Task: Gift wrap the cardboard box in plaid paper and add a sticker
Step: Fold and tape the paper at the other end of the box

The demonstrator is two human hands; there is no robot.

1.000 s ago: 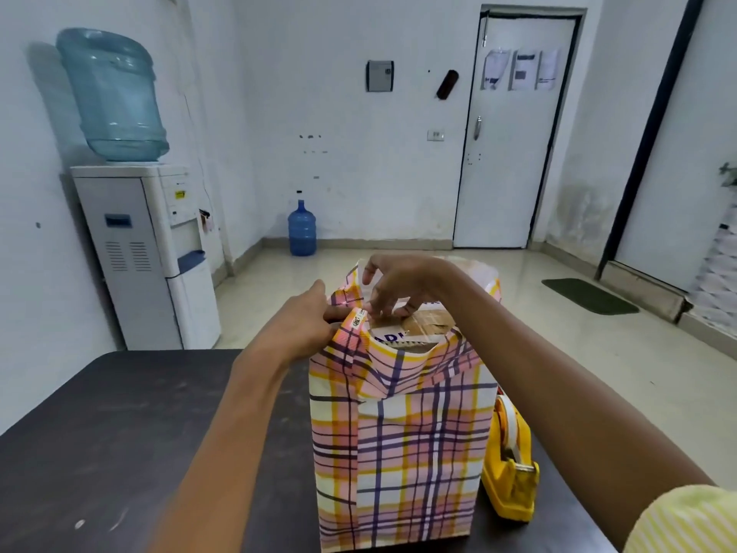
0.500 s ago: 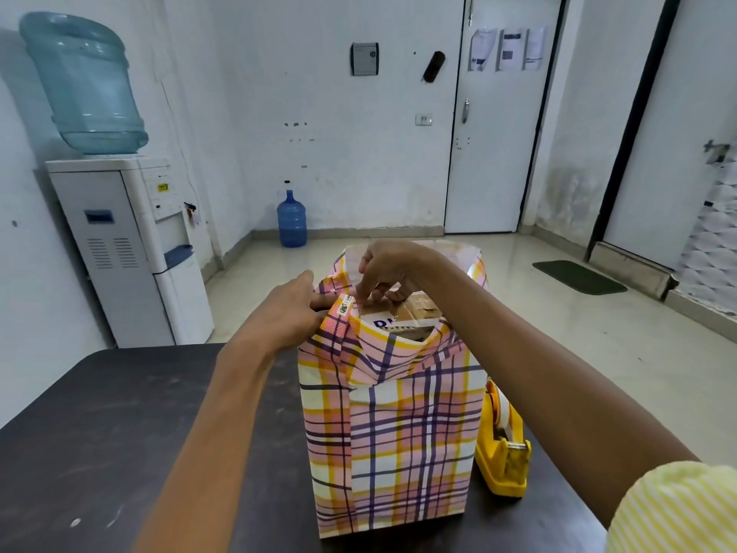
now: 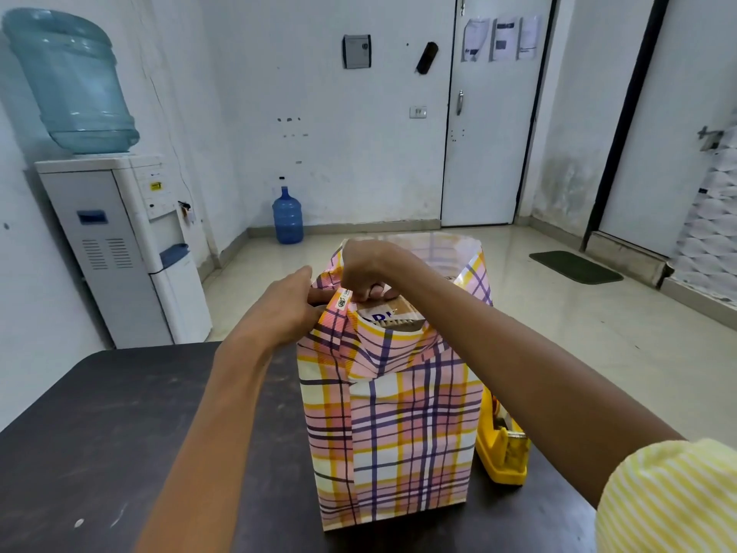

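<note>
A tall cardboard box (image 3: 393, 313) stands upright on the dark table (image 3: 119, 433), wrapped around its sides in pink, yellow and purple plaid paper (image 3: 399, 433). Only the box's top shows, inside the open paper collar. My left hand (image 3: 285, 309) pinches the paper's upper left corner from outside. My right hand (image 3: 369, 269) reaches over the top, its fingers curled down on the paper's near-left edge above the box. The far side of the paper stands up loose behind my right hand.
A yellow tape dispenser (image 3: 503, 449) sits on the table right beside the wrapped box, under my right forearm. A water cooler (image 3: 119, 241) stands by the left wall beyond the table. A blue bottle (image 3: 287, 217) stands on the floor.
My right hand has shifted slightly left along the paper's top edge and curled down tighter. The left hand keeps its pinch on the corner. The camera view has shifted a little.
</note>
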